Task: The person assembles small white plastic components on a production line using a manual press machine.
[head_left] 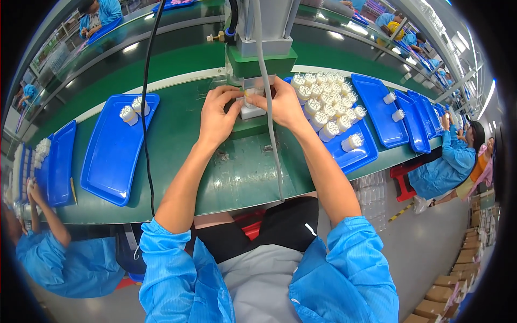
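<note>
At the foot of the press (264, 48), a white cylindrical part (251, 100) stands on a small white block (252, 112). My left hand (218, 114) closes on it from the left, with thumb and forefinger bent toward it. From the right, my right hand (285, 106) grips the same part, thumb across its front. A clear plate (259, 82) is just behind it; my fingers partly hide the part. Right of my hands, a blue tray (362, 160) holds many white cylindrical parts (326, 102) with pronged tops. Another blue tray (110, 156), on the left, holds two similar parts (129, 115).
A grey cable (271, 126) hangs in front of my right hand, and a black cable (146, 124) crosses the left tray. More blue trays (385, 126) line the bench at right. Co-workers in blue sit left and right (444, 164); a conveyor runs behind the press.
</note>
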The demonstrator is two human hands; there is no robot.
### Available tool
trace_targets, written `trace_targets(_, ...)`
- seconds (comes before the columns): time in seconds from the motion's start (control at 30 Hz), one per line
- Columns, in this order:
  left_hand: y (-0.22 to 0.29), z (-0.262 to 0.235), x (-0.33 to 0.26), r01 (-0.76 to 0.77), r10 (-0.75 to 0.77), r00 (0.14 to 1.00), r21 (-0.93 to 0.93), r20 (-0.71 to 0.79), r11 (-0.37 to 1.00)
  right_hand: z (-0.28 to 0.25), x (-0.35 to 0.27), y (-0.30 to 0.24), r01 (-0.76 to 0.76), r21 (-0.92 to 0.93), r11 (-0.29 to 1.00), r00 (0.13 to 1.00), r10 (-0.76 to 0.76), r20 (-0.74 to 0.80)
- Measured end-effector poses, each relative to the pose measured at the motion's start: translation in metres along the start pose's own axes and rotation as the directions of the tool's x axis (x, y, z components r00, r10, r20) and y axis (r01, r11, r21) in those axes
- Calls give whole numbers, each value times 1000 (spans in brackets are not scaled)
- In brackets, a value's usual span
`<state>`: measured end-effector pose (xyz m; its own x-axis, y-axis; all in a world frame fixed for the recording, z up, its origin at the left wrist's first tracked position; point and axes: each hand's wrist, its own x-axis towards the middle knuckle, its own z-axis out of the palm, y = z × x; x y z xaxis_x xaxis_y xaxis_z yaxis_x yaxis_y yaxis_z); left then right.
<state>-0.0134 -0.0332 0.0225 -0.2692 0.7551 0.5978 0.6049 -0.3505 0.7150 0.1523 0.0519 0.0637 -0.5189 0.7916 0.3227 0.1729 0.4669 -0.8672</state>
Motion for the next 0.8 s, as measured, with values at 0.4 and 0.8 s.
trace_targets(0.4,-2,0,-5,21,-21,1000,9,15,1000,16,-13,10,136,-301,944,974,-183,-133)
trace_targets(0.8,-4,22,4,112,-114,993,-123,-12,986,21,-30,38,211,297,931,971,-164,-176)
